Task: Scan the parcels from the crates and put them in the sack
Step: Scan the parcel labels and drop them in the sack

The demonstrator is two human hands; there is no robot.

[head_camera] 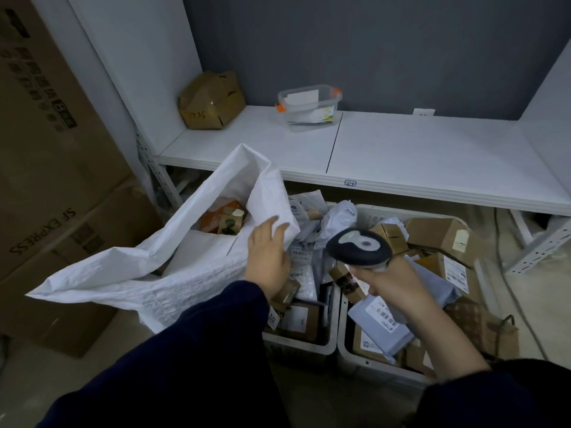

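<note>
A white woven sack [148, 273] stands open on the floor at the left, with an orange packet and a small box [227, 222] inside. My left hand [268, 257] lies with straight fingers against the sack's right rim flap. My right hand [392, 282] grips a dark handheld scanner [360, 247], its head pointing away over the crates. Two pale plastic crates sit side by side below: the left crate [296, 344] and the right crate [352, 359], both piled with cardboard boxes and grey mailers [380, 319].
A white shelf [401, 156] runs behind the crates, carrying a crumpled brown box [211, 101] and a clear plastic tub [309, 106]. Large cardboard cartons [55, 168] are stacked at the left. A cable [509, 291] trails on the floor at right.
</note>
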